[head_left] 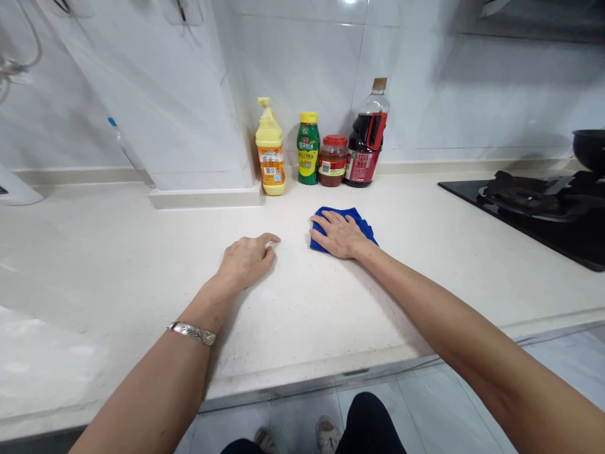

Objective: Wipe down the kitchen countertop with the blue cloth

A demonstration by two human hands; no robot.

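A folded blue cloth (363,226) lies on the pale countertop (302,309). My right hand (341,234) rests flat on top of it, palm down with fingers spread, hiding the cloth's middle. To the left, my left hand (248,260) leans on the counter and holds nothing. Its index finger reaches forward and the thumb is apart from it; the other fingers are bent and partly hidden. A silver bracelet (192,332) circles my left wrist.
Against the tiled wall stand a yellow pump bottle (271,154), a green bottle with yellow cap (309,150), a red-lidded jar (333,162) and a large dark-liquid bottle (367,139). A black gas stove (534,208) is at right. A wall ledge (208,199) juts out left of the bottles.
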